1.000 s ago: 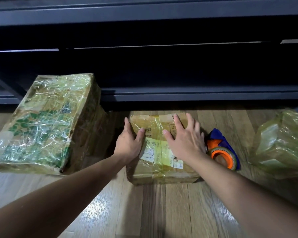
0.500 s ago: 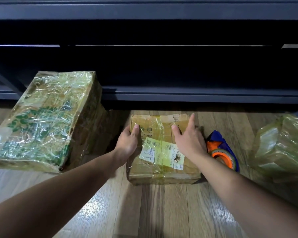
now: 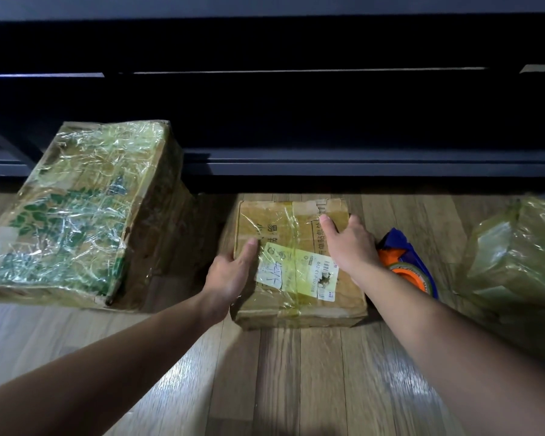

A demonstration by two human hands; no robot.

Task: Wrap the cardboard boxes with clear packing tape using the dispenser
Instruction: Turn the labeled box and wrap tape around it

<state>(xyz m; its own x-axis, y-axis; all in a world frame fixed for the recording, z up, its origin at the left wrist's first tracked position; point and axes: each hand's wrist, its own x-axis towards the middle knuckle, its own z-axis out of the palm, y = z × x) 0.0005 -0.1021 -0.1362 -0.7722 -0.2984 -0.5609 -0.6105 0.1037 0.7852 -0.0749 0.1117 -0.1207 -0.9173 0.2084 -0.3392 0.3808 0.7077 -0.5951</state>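
The small cardboard box (image 3: 283, 221) lies flat on the wooden floor (image 3: 296, 372), midway along its far edge, just before the dark shelving (image 3: 296, 121). Bands of clear tape and a yellow label (image 3: 296, 272) cover part of its top (bare cardboard shows beside them, so I judge it half wrapped). The left hand (image 3: 230, 272) clasps its left side, thumb on top, fingers out of sight down the wall. The right hand (image 3: 350, 243) clasps the far right side the same way.

The step looks like lifting or turning the box to bring an untaped face up. It is best done by squeezing both walls evenly and turning without snagging the tape already laid.

The tape dispenser (image 3: 409, 265) lies untouched just beside the box's right side, partly behind the right wrist. A large wrapped box (image 3: 76, 209) sits toward the floor's left edge, and another wrapped box (image 3: 516, 256) toward its right.
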